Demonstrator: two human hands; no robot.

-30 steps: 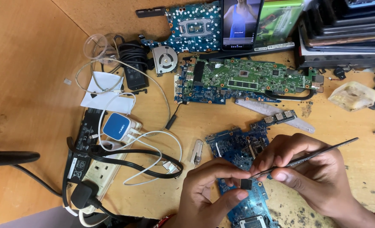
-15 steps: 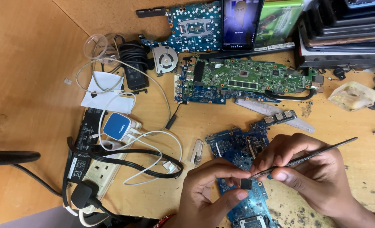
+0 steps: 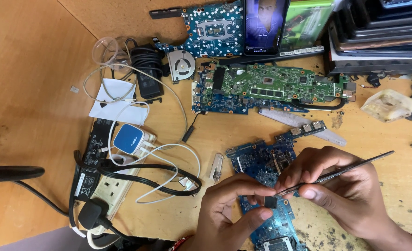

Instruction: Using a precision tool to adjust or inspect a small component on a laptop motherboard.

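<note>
Nothing has shifted since a moment ago: my left hand [image 3: 231,211] pinches the small square black chip [image 3: 271,201], light, stiff and fragile, by its edges above the blue circuit board [image 3: 261,162], while my right hand [image 3: 340,190] grips the thin metal tweezers [image 3: 336,173] at it.

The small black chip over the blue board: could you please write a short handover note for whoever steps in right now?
Left hand: pinches the small black chip between thumb and fingers, just above the blue circuit board.
Right hand: holds dark tweezers, tips at the chip.
The board lies flat on the wooden table, partly under both hands. A green circuit board and a power strip lie farther off.
Done: chip is gripped, off the board.
Left: where the chip goes cannot be told from this view.
</note>
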